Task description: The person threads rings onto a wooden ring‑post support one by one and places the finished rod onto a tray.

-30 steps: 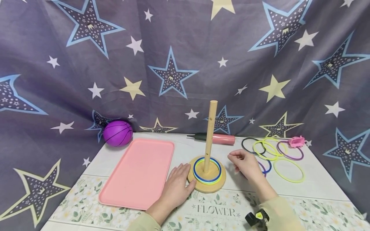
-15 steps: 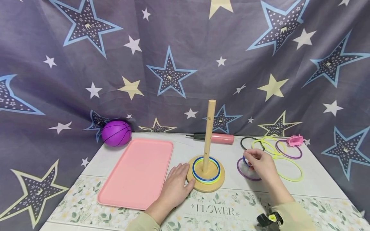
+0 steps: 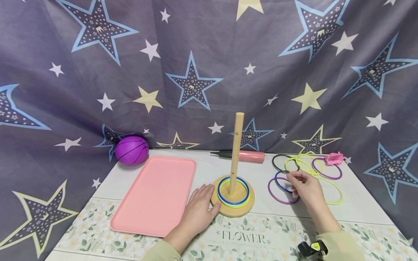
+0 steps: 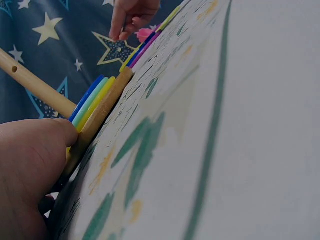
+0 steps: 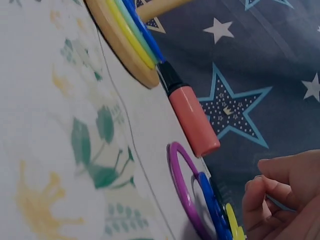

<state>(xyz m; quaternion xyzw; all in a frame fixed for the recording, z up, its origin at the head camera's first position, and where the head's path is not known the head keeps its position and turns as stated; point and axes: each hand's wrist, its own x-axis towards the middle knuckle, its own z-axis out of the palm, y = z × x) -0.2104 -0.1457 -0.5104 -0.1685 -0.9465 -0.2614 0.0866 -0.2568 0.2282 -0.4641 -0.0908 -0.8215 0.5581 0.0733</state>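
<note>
My left hand (image 3: 200, 208) rests at the left edge of a round wooden base (image 3: 235, 213), fingers extended along it and thumb at its front edge. From the base rises an upright wooden post (image 3: 236, 152). Around its foot lie a blue ring (image 4: 86, 97), a mint ring (image 4: 91, 106) and a yellow ring (image 4: 101, 100), stacked. Over on the right, my right hand (image 3: 308, 190) hovers above loose rings, fingers loosely bent, nothing seen between them in the right wrist view. Nearest it are a loose blue ring (image 3: 277, 183) and a purple ring (image 3: 269, 189).
A pink tray (image 3: 156, 195) lies left, a purple ball (image 3: 132, 150) behind it. Behind the post is a pink hand pump (image 3: 251, 156). Further back right are a black ring (image 3: 273, 161), several yellow rings, another purple ring (image 3: 340, 173) and a small pink object (image 3: 334, 158).
My right hand has moved right, away from the post and over the loose rings, uncovering the purple and blue ones. The left hand stays at the base.
</note>
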